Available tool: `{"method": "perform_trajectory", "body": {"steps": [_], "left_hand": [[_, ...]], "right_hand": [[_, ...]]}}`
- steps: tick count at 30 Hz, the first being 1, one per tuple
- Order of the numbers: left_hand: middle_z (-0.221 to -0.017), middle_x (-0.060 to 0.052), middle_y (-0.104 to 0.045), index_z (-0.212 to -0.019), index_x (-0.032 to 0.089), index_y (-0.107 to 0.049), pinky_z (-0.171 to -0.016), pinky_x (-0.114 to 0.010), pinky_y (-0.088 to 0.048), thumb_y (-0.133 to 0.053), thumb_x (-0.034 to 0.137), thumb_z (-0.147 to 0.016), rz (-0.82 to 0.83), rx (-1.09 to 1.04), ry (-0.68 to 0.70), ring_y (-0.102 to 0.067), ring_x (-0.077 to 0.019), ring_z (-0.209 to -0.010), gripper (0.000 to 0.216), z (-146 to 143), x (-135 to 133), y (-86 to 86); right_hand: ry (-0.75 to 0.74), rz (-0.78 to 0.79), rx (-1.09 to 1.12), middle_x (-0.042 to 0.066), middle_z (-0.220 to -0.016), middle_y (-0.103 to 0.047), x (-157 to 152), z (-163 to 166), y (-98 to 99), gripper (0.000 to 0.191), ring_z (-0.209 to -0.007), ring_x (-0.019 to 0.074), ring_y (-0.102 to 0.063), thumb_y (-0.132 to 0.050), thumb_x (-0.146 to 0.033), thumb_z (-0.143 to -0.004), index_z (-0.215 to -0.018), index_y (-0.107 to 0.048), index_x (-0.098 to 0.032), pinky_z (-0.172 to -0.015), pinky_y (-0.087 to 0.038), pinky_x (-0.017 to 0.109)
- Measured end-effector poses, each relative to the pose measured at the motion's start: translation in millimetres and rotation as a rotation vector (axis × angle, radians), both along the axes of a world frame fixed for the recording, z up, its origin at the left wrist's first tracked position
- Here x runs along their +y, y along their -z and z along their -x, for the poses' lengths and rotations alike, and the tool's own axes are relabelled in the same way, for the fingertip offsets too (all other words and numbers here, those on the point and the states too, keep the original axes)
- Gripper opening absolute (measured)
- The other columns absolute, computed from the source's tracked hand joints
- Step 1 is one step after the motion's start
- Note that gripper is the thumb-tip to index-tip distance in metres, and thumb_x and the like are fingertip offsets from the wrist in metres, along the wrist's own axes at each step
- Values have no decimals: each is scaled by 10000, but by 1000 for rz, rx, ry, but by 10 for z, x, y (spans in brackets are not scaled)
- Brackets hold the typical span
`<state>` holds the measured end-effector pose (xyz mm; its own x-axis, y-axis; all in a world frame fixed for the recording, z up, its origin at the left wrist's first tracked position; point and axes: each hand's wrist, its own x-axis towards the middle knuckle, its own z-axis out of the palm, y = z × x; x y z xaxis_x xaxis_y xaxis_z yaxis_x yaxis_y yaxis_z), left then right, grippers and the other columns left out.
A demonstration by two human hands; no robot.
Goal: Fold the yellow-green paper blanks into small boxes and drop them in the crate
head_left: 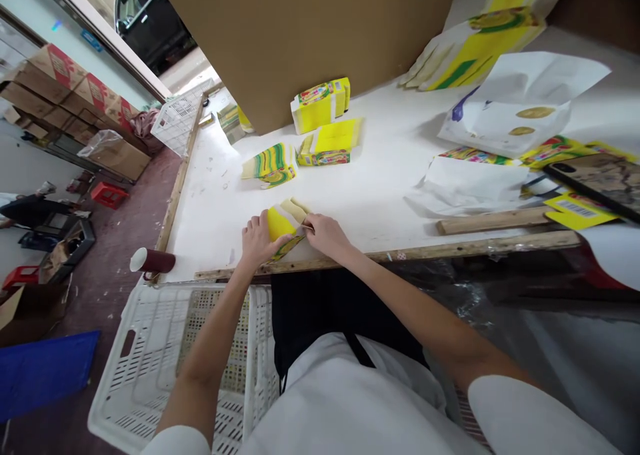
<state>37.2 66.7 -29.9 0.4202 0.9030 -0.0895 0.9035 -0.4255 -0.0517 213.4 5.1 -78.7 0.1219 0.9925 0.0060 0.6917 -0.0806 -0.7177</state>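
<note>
Near the front edge of the white table, a small yellow and green carton [280, 224] is held between both hands, its flaps open toward the right. My left hand [259, 240] wraps around the carton's left side, thumb across the near face. At the open end, my right hand [325, 234] pinches a flap between thumb and fingers. Just beyond lie a yellow and green striped carton [273, 164] and a yellow carton [330, 142]. Another yellow carton [320, 105] stands against the big cardboard box [320, 35].
A stack of flat yellow cartons [470, 48] lies at the back right, near crumpled white paper [525, 102]. A phone [600, 182] and a wooden stick [493, 220] are on the right. A dark red cup [155, 260] sits at the left corner, above a white plastic crate [145, 362].
</note>
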Motion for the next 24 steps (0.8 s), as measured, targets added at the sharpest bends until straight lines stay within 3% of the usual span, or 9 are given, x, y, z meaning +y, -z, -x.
{"method": "perform_trajectory", "body": {"steps": [5,9,11,13,15,17,19,24], "left_hand": [[-1276,-176,-556,-1453,162,-342,-956,-440,-400,-426,713,-875,-7,9,-35,-525,-347,-1191,803,-15,37,27],[-1265,-168,-560,-1459,178,-338,-950,-445,-406,-459,727,-852,-12,-6,-38,-527,-349,-1188,827,-19,45,52],[-1253,-166,-565,-1454,177,-350,-946,-445,-410,-464,730,-848,-15,-8,-37,-531,-349,-1180,828,-21,44,61],[-1251,-162,-568,-1449,179,-360,-948,-441,-409,-462,723,-854,-27,-5,-46,-534,-345,-1175,813,-25,40,67],[-1255,-162,-569,-1450,178,-364,-952,-433,-406,-460,710,-863,-38,3,-55,-536,-339,-1173,798,-33,34,67],[-1260,-164,-569,-1454,170,-363,-952,-426,-404,-468,703,-865,-43,10,-60,-537,-337,-1174,801,-43,27,62],[-1263,-164,-569,-1457,164,-360,-952,-421,-403,-480,704,-860,-38,14,-67,-535,-337,-1180,814,-51,21,54],[-1268,-163,-567,-1461,168,-352,-959,-413,-398,-448,697,-877,-29,16,-77,-535,-330,-1185,793,-55,17,50]], "right_hand": [[-68,-11,26,75,-933,-722,-191,-122,9,157,-826,201,-639,-508,-162,-881,-870,-662,-188,-699,-395,289],[-239,17,76,24,-797,-715,-401,-299,-4,101,-729,162,-625,-600,-159,-831,-763,-666,-195,-676,-409,261],[-373,46,132,14,-835,-736,-442,-413,-18,26,-755,162,-647,-696,-212,-787,-812,-693,-203,-694,-444,252],[-433,58,232,33,-950,-755,-403,-510,-27,215,-832,182,-679,-748,-297,-770,-961,-710,-208,-745,-492,268],[-354,-5,308,69,-1082,-739,-293,-559,-20,326,-912,196,-692,-691,-322,-836,-1139,-680,-204,-818,-522,302],[-241,-113,244,100,-1147,-706,-158,-552,8,324,-961,207,-682,-582,-246,-909,-1220,-658,-197,-864,-523,333],[-211,-192,76,121,-1135,-682,-54,-509,56,328,-971,223,-661,-502,-181,-941,-1220,-674,-191,-839,-518,347],[-229,-352,-233,103,-1022,-676,-60,-446,181,301,-915,220,-595,-439,-221,-998,-1096,-723,-202,-749,-467,322]]}}
